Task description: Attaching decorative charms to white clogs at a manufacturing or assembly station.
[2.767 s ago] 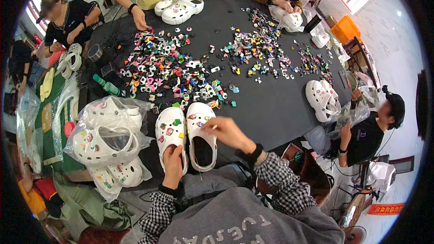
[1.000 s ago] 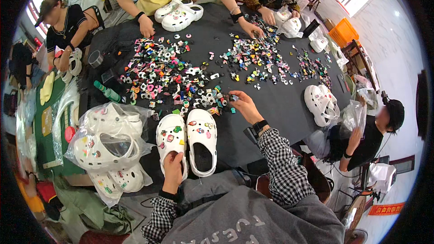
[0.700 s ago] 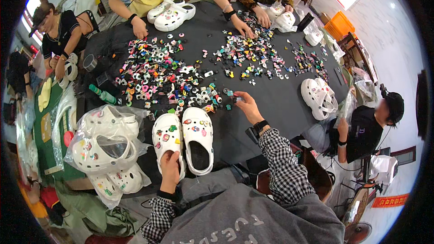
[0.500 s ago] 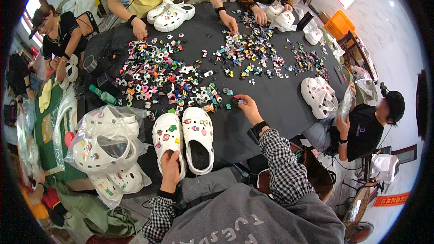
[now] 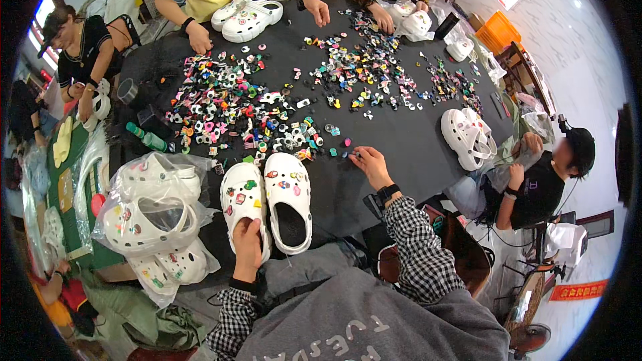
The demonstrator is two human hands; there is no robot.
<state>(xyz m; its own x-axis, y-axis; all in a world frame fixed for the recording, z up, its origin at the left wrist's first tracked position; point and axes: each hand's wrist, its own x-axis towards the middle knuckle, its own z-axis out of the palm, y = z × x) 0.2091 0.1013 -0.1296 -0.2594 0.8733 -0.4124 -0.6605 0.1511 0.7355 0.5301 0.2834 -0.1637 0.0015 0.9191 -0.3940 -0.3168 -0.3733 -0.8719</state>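
Note:
My left hand [image 5: 248, 247] grips the heel of a white clog [image 5: 239, 187], thumb inside its opening. Colourful charms sit on the toe of this clog. A matching white clog [image 5: 287, 188] with charms stands close on its right. Just beyond the table's near side, my right hand [image 5: 373, 167] hovers low with thumb and forefinger closed together. Something small and dark may be between its fingertips, too small to make out. A pink charm [image 5: 347, 142] and a teal charm [image 5: 333, 152] lie by those fingertips.
Heaps of mixed charms [image 5: 227, 103] spread over the black table [image 5: 401, 140]. Bagged white clogs [image 5: 150, 220] are stacked on the left, near a green bottle [image 5: 148, 138]. Another pair of clogs [image 5: 466, 137] stands on the right. Several people work around the table.
My right hand stays low with its fingers closed, and a pink charm now shows beside the fingertips. Across the table, the hand of the person in yellow has drawn back from the charms.

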